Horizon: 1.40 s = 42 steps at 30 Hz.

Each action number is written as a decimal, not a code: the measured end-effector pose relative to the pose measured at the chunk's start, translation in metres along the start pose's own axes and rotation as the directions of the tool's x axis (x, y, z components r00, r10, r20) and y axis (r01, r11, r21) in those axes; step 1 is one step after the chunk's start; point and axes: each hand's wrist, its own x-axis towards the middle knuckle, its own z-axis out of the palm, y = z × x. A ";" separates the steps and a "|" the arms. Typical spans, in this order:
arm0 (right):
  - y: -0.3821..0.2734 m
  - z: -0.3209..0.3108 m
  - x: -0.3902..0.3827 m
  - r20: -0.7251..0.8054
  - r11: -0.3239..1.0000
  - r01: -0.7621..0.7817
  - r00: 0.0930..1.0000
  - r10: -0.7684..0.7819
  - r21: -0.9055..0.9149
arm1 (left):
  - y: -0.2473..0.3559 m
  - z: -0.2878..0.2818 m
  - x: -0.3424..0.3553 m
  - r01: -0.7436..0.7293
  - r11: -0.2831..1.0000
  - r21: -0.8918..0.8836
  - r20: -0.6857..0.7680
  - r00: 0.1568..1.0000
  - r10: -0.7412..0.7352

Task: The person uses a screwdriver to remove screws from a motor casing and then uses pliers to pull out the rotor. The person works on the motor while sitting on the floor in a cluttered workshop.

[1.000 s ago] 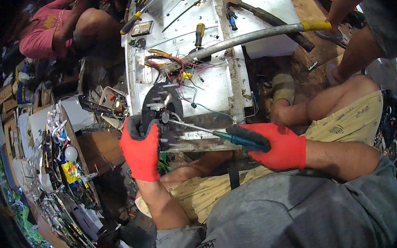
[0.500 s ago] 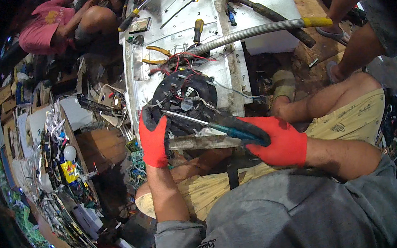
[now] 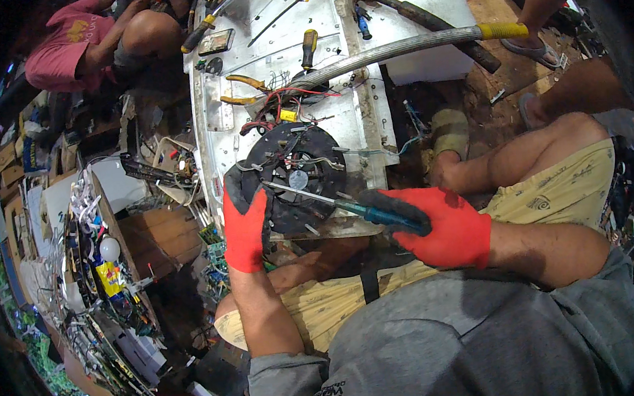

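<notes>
A black round part, like a fan or motor housing with wires across its middle, lies on the white metal panel. At its near left rim, my left hand, in a red and black glove, is closed on the edge. A screwdriver with a teal handle and long steel shaft is gripped in my right hand, gloved alike. Its shaft runs leftward over the part, the tip close to my left fingers. Whether the tip touches anything is not clear. Red and dark wires lie behind the round part.
Yellow-handled pliers, a short screwdriver, a hammer and a braided metal hose lie beyond. Electronic scrap is piled at left. Another person sits far left; someone's legs show at right.
The round part sits slightly nearer me and turned, and its wires lie differently. The yellow piece among the wires shows more plainly. Both hands keep their hold almost in place.
</notes>
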 end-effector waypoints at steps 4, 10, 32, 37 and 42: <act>-0.004 -0.002 0.001 -0.005 0.999 -0.018 1.000 0.018 0.032 | 0.006 0.004 0.000 0.027 0.998 0.058 0.026 0.999 -0.028; -0.007 -0.004 0.000 -0.004 1.000 -0.025 1.000 0.026 0.016 | 0.010 0.006 -0.002 -0.008 0.998 0.065 0.045 0.999 0.005; -0.018 -0.010 -0.009 -0.046 0.980 0.127 0.990 -0.136 -0.155 | 0.044 0.025 -0.022 -0.027 0.975 0.218 -0.025 0.999 0.033; -0.018 -0.009 -0.010 -0.057 0.974 0.141 0.987 -0.153 -0.177 | 0.040 0.021 -0.023 -0.038 0.983 0.178 -0.019 0.999 0.042; -0.030 -0.019 -0.010 -0.028 0.961 0.133 0.989 -0.144 -0.242 | 0.047 0.028 -0.023 -0.099 0.952 0.290 0.029 0.995 0.095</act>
